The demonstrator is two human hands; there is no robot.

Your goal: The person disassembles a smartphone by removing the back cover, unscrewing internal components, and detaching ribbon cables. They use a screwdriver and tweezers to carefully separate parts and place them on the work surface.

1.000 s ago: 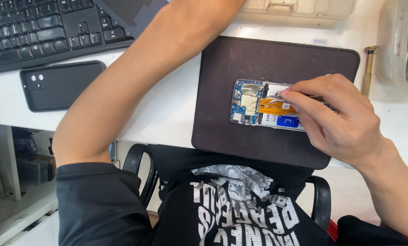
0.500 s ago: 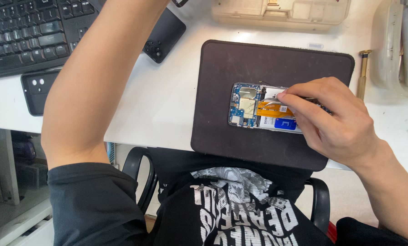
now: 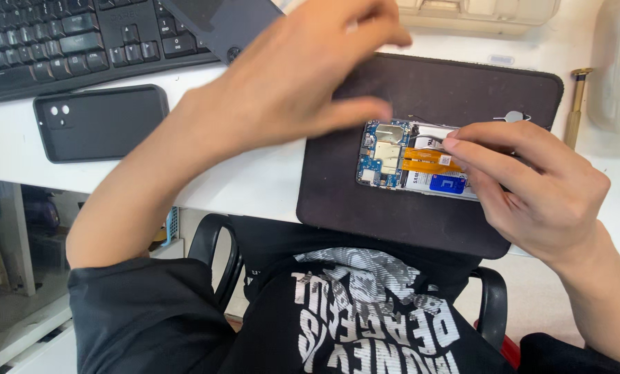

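An opened phone (image 3: 407,166) lies on a dark brown mat (image 3: 393,215), its blue circuit board, orange flex cables and battery exposed. My right hand (image 3: 531,187) rests on its right half, fingertips pressing on the orange flex cable. My left hand (image 3: 303,76) hovers, blurred, above the mat's left end just beside the phone, fingers spread and holding nothing that I can see.
A black phone case (image 3: 99,121) lies on the white desk at left, in front of a black keyboard (image 3: 67,34). A dark phone back cover (image 3: 220,21) sits behind my left hand. A beige tray (image 3: 476,10) is at the back, a brass-tipped screwdriver (image 3: 576,104) at right.
My left hand has come back from the far side of the desk and now hovers over the mat near the phone. The right hand stays on the phone.
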